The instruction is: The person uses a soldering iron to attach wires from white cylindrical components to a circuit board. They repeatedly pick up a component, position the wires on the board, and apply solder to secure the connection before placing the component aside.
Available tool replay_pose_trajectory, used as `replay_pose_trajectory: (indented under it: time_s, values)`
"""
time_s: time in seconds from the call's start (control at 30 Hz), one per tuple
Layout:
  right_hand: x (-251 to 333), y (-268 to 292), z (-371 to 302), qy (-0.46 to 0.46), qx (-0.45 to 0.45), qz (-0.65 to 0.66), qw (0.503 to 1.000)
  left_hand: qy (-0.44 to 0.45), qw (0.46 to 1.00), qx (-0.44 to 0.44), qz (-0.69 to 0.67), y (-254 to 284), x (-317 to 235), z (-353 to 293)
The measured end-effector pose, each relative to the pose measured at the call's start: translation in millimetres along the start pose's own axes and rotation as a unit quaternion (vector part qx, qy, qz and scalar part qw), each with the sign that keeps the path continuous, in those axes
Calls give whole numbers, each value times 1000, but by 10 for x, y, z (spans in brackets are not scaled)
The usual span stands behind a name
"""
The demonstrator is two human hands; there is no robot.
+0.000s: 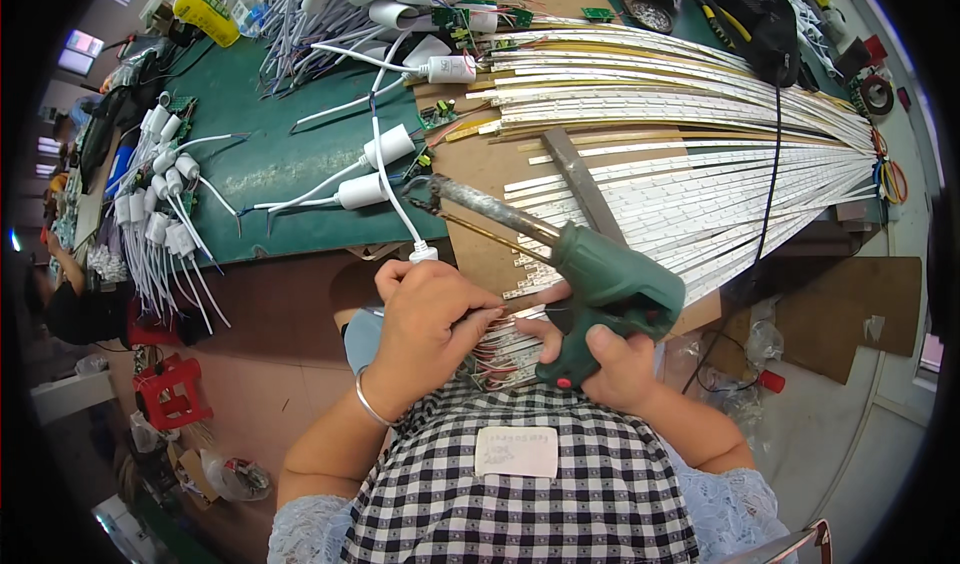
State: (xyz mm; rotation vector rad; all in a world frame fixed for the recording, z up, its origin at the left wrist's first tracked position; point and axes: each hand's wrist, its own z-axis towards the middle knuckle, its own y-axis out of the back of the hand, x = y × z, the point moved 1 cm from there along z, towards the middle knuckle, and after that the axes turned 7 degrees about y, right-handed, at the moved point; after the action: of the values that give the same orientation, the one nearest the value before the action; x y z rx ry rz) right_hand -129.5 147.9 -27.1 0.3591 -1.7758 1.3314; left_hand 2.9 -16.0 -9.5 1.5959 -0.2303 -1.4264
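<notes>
The green table (265, 226) is the largest thing, and it runs over the upper part of the frame. On it spreads a wide fan of white LED strips (640, 189), from the middle to the right edge, where their far ends are gathered close; it seems that they are fanned so that each near end can be reached separately. Below them lies a brown cardboard sheet (480, 247), perhaps to protect the table top.

The green pistol-shaped soldering iron (615, 269) is at the middle of the frame, its barrel pointing to the upper left, away from both hands — probably so that the hot tip touches neither fingers nor strips. The right hand (622, 366) has its grip closed around the handle, at the lower middle, with some fingers reaching toward the strip ends. The left hand (428, 314) is just beside; its grip has thumb and fingertip together at these ends, but what thin piece is between them I cannot tell.

A dark metal bar (584, 186) lies across the strips above the iron, likely as a weight. A white end cap (423, 252) with its cable shows just above the left hand — and thin red wires (490, 356) lie under it, near the apron.
</notes>
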Motion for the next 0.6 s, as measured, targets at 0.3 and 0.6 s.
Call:
replay_pose_trajectory:
  time_s: [0.3,0.6]
  values:
    - [198,333,-426,-15,-40,-40,998,-98,962,-112,231,-101,-65,-15]
    - [323,533,-865,14,-69,-189,980,-116,967,-66,215,-83,-16,-13]
